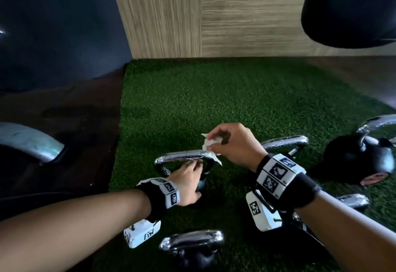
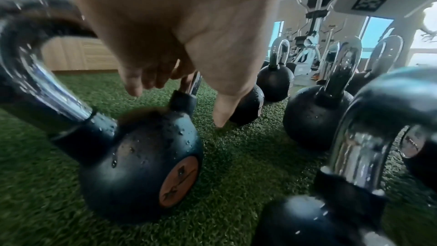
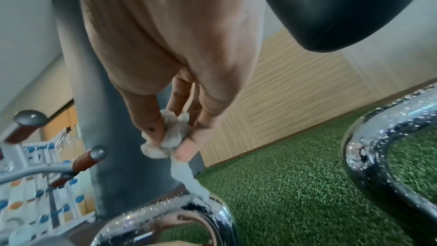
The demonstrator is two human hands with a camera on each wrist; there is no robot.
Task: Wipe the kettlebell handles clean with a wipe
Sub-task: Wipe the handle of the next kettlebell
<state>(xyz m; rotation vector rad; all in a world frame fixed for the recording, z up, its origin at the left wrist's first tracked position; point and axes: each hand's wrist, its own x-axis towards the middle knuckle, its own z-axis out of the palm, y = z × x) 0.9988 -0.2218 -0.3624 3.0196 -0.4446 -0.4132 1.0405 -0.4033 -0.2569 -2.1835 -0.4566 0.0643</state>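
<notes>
A black kettlebell with a wet chrome handle stands on the green turf. My left hand reaches into the handle's loop from below, fingers loosely extended just under the bar. From the left wrist view the left hand hangs relaxed and grips nothing. My right hand hovers just above the handle's right end and pinches a crumpled white wipe. In the right wrist view the wipe is bunched between thumb and fingers of the right hand, and its tail hangs onto the handle.
Several more kettlebells surround me: one in front, a handle behind my right wrist, and one lying tipped at the right. A black punching bag hangs upper right. Dark floor and a grey machine part lie left.
</notes>
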